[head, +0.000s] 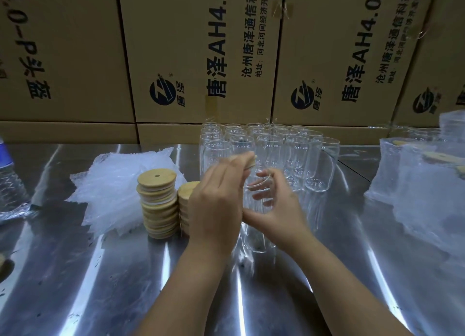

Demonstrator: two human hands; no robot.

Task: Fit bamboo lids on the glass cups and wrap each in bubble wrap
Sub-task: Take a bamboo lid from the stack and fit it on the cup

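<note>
You stand at a shiny steel table (100, 272) backed by a wall of printed cartons (201, 46). Your right hand (279, 212) wraps round one glass cup (255, 232) at table centre. Your left hand (214, 209) pinches a bamboo lid (252, 160) above its rim. Two lid stacks (158, 204) stand just left, beside one bubble wrap pile (110, 192). Empty cups (297, 159) cluster behind, too overlapped to count. Wrapped cups (422, 184) crowd the right edge. Bare steel lies nearest you.
</note>
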